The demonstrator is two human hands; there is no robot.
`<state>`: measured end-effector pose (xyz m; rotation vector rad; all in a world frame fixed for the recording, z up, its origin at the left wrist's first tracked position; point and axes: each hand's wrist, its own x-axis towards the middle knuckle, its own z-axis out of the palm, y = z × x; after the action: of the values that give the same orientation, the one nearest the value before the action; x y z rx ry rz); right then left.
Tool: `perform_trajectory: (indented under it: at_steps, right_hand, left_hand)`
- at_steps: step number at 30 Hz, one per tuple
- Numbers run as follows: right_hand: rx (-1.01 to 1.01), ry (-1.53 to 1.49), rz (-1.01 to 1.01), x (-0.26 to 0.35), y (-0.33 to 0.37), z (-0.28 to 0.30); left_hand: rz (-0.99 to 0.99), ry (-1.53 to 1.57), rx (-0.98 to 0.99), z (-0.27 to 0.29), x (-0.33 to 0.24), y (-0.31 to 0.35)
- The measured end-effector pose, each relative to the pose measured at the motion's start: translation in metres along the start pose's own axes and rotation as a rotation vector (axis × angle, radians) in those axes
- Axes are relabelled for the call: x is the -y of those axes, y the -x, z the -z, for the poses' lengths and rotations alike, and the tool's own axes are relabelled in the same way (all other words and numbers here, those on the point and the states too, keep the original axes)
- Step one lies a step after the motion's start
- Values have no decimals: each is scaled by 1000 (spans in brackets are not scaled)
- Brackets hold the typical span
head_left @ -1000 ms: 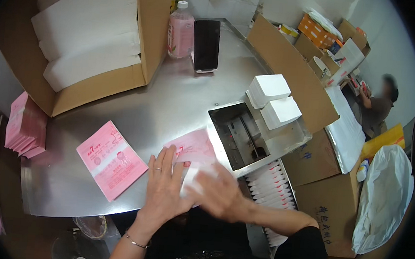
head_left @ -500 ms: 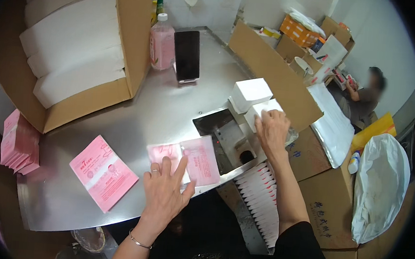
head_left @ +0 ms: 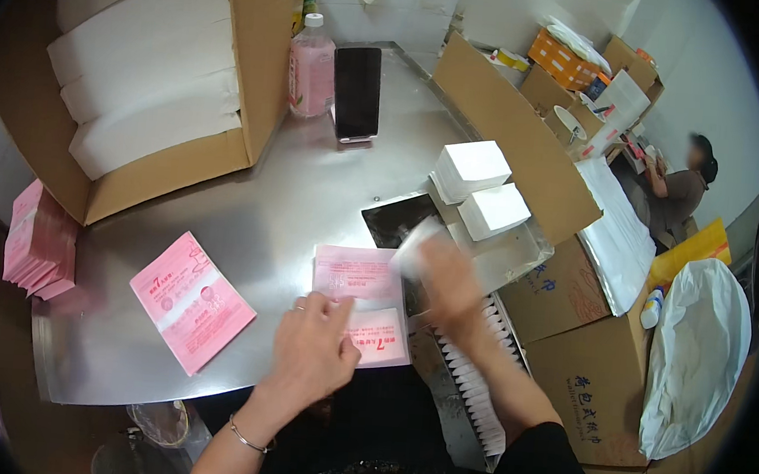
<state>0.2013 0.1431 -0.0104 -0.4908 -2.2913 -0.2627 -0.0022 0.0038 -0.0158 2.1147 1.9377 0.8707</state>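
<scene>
My left hand (head_left: 313, 348) rests on a pink printed plastic wrapper (head_left: 359, 275) near the table's front edge, fingers a little bent and thumb apart. Motion blurs my right hand (head_left: 452, 283), which holds a small white tissue bundle (head_left: 416, 247) just right of the wrapper's top. Behind it, two white blocks of folded tissue (head_left: 474, 162) stand beside a rectangular opening (head_left: 391, 223) in the tabletop. A stack of flat pink wrappers (head_left: 191, 302) lies to the left of my left hand.
A big carton (head_left: 263, 67) of white tissue stacks stands at the left, with pink packs (head_left: 40, 246) below it. A pink bottle (head_left: 311, 71) and a phone (head_left: 356, 93) stand at the back. Cartons (head_left: 582, 378) and a white bag (head_left: 695, 360) flank the right. A person (head_left: 682, 189) sits beyond.
My right hand has left the white tissue blocks and moved left and nearer, carrying a white tissue bundle. The pink wrapper under my left hand has turned and shifted right.
</scene>
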Motion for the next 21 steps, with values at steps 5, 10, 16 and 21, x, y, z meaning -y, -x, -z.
perform_trajectory:
  at_steps: [5, 10, 16, 21]
  right_hand:
    - [248, -216, 106, 77, 1, -10]
    - [618, -26, -181, 20, -22, -64]
    - [702, -13, -599, -45, 9, -48]
    - [225, 132, -454, -28, -9, 15]
  left_hand:
    - [-68, -88, -80, 17, -5, -3]
    - [34, -4, -32, 13, -20, 4]
    - [-68, 68, -120, 21, 8, 37]
    - [205, -189, -545, 74, 54, 59]
